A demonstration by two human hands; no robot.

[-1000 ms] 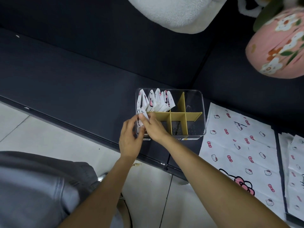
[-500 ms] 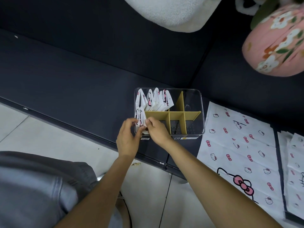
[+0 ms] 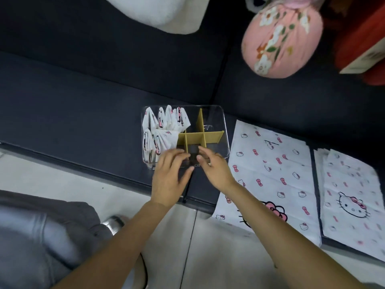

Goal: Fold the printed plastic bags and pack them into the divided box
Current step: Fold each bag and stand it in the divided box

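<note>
A clear plastic box [image 3: 226,130] with tan dividers [image 3: 201,137] stands on the dark sofa seat. Folded printed bags [image 3: 166,119] stand in its far-left compartment, and more folded bags [image 3: 155,141] sit in the near-left one. The other compartments hold nothing. My left hand [image 3: 169,177] and my right hand [image 3: 214,166] hover at the box's near edge, fingers relaxed and holding nothing. A flat printed bag [image 3: 268,170] lies to the right of the box, with further flat bags [image 3: 350,195] beyond it.
A pink floral bundle [image 3: 281,36] and a white cushion [image 3: 166,13] rest against the sofa back. A red box [image 3: 362,42] is at the top right. The sofa's front edge [image 3: 83,163] runs above the light tiled floor. My grey-clad knee [image 3: 41,236] is at the lower left.
Both hands have let go of the folded bag, which now sits in the near-left compartment. They have drawn back and to the right along the box's near edge.
</note>
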